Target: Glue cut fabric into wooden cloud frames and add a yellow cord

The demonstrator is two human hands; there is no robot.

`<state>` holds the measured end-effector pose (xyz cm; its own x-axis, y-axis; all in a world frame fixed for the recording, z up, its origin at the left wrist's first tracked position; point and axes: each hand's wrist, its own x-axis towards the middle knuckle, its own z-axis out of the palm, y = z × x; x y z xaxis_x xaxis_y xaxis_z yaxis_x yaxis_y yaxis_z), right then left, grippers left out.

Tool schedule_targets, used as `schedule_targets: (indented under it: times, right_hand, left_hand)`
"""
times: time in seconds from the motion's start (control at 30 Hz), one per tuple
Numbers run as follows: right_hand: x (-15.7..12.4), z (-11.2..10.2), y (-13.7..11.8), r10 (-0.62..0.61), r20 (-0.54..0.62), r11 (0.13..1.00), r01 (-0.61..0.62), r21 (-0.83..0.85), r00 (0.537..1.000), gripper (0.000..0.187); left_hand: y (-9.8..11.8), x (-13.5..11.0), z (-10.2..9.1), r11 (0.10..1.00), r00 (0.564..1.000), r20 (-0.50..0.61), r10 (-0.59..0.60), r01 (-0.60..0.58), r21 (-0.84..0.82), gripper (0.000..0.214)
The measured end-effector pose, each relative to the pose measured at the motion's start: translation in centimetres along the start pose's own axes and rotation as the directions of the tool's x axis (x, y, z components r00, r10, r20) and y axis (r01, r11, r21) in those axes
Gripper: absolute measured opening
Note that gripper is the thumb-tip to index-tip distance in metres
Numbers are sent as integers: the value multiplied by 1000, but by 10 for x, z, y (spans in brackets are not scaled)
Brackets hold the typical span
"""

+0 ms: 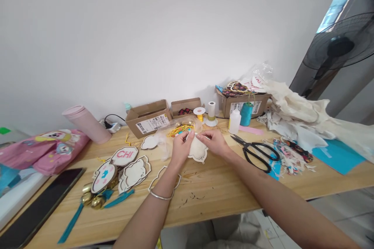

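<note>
My left hand point(181, 147) pinches the upper left edge of a pale, lobed ornament piece point(198, 150) with a pointed, cut-out tip toward me. At its upper right edge, the fingers of my right hand point(214, 142) are closed; whether they also grip something thin is too small to tell. Just behind both hands lies a clear plastic bag point(165, 140) with yellow cords point(179, 129) in it. An empty scalloped frame point(157, 181) lies under my left forearm. To the right of my right hand rest black-handled scissors point(254, 151), blades slightly apart.
Finished-looking ornaments point(125, 156) with brass bells point(97, 201) and teal tassels are piled at left, near a phone point(43, 206). Cardboard boxes point(149, 118), thread spools point(211, 113), a glue bottle point(234, 121) and teal thread point(247, 114) line the back. Fabric scraps point(292, 157) lie right.
</note>
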<state>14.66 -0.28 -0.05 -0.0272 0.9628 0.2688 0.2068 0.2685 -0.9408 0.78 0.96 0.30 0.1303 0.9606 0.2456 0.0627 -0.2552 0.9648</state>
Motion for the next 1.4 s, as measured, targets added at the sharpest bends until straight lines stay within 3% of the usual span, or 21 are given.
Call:
schedule_targets:
  times: [0.47, 0.63, 0.73, 0.8, 1.17, 1.4]
  right_hand:
    - [0, -1, 0, 73, 67, 991, -80, 105, 995, 45]
    - [4, -7, 5, 104, -111, 989, -91, 117, 988, 48]
    - [7, -13, 6, 110, -225, 990, -86, 116, 968, 52]
    - [8, -14, 4, 105, -258, 991, -78, 111, 960, 54]
    - [9, -15, 5, 65, -281, 998, -56, 39, 957, 57]
    - [5, -13, -2, 105, -200, 994, -101, 32, 974, 53]
  left_hand:
    - [-5, 5, -5, 994, 996, -37, -84, 81, -77, 32]
    - [0, 0, -5, 966, 983, 69, -169, 179, -185, 44]
    - [2, -1, -5, 901, 946, 208, -249, 305, -309, 41]
    - [1, 0, -6, 869, 931, 240, -276, 348, -353, 38]
    - [-3, 3, -9, 882, 956, 133, -263, 294, -368, 38]
    - [-6, 7, -11, 890, 968, 83, -237, 251, -382, 42]
